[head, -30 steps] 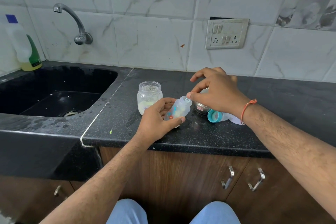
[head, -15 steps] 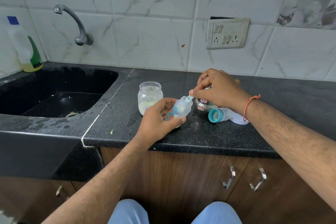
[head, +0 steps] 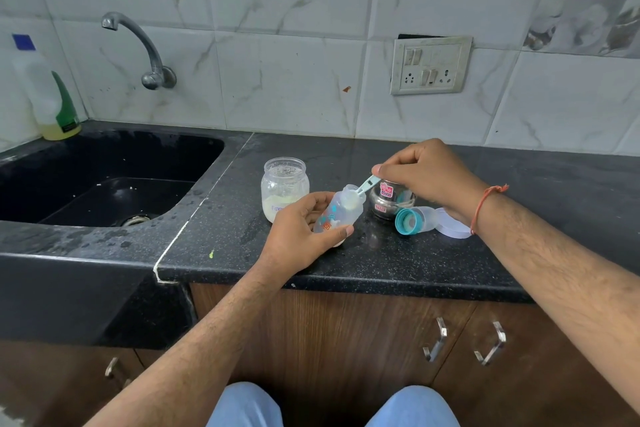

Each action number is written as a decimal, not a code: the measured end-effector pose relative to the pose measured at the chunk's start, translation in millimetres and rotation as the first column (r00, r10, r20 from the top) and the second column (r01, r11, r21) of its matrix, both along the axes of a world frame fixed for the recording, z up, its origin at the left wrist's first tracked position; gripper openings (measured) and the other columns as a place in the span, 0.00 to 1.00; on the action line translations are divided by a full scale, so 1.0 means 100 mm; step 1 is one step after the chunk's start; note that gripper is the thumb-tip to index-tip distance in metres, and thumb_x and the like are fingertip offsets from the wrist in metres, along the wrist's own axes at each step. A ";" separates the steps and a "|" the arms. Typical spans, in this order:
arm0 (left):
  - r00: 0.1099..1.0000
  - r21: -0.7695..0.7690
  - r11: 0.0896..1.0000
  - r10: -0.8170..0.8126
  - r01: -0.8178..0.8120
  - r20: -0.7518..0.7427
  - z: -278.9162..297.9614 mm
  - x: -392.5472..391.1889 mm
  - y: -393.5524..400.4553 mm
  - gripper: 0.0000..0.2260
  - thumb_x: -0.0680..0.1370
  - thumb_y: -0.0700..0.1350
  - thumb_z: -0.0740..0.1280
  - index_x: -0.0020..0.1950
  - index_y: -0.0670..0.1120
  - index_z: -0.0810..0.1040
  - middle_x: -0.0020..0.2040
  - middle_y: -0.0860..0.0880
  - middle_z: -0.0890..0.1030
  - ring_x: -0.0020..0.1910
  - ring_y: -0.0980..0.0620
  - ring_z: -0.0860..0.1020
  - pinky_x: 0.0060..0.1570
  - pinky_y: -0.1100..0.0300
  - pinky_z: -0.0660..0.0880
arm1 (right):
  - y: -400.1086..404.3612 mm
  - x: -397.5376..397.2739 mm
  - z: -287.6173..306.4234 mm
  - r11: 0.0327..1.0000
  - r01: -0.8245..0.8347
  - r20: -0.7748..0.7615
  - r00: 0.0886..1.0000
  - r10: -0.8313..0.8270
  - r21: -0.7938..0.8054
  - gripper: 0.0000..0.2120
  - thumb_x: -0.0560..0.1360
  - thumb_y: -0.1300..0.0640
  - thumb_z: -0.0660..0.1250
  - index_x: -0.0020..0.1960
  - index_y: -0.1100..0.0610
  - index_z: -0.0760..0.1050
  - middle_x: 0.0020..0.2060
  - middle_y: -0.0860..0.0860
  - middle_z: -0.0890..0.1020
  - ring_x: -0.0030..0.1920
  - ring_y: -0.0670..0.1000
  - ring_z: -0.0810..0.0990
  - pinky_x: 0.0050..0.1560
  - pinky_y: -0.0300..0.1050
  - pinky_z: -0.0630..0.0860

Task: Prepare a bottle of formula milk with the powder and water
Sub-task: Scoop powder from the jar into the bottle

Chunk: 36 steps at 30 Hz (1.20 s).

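My left hand (head: 301, 236) grips a small translucent baby bottle (head: 341, 210), tilted with its open mouth toward the right. Pinched in my right hand (head: 426, 177) is a light-blue scoop (head: 367, 184), whose bowl rests at the bottle's mouth with pale powder in it. An open glass jar (head: 284, 187) with cream powder at its bottom stands just left of the bottle. A small steel pot (head: 389, 203) sits behind the bottle, partly under my right hand. The bottle's teal-ringed cap (head: 412, 220) lies on its side beside a white lid (head: 452, 227).
A black sink (head: 104, 180) with a wall tap (head: 145, 48) fills the left side, and a detergent bottle (head: 52, 97) stands at its back corner. The black counter (head: 346, 260) has a wet front edge. A switch socket (head: 429, 66) is on the tiled wall.
My right hand has drawn back to the right and up, so the scoop's handle now shows while its bowl stays at the bottle's mouth. The left hand and bottle have barely moved.
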<state>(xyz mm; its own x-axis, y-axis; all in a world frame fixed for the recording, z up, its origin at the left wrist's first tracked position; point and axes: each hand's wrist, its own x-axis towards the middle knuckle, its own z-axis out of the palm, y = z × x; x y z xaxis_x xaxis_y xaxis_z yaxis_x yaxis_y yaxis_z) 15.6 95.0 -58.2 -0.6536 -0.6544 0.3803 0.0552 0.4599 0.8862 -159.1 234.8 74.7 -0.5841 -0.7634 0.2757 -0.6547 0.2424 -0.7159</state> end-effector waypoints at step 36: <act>0.846 -0.201 0.822 0.511 -0.533 -0.154 0.11 0.37 -0.06 0.24 0.73 0.57 0.83 0.59 0.55 0.74 0.48 0.57 0.76 0.49 0.53 0.75 0.52 0.54 0.77 | -0.14 -0.03 0.07 0.969 0.163 0.506 0.861 -0.047 -0.187 0.10 0.73 0.48 0.79 0.40 0.54 0.86 0.37 0.48 0.85 0.36 0.48 0.73 0.29 0.40 0.65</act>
<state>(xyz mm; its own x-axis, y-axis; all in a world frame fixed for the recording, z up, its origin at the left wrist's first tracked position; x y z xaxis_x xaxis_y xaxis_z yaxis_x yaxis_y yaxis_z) 52.4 88.5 -46.9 -0.1951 -0.7759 0.6000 -0.1778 0.6296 0.7563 -162.3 220.6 82.0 -0.7601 -0.6450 0.0790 -0.1796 0.0917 -0.9794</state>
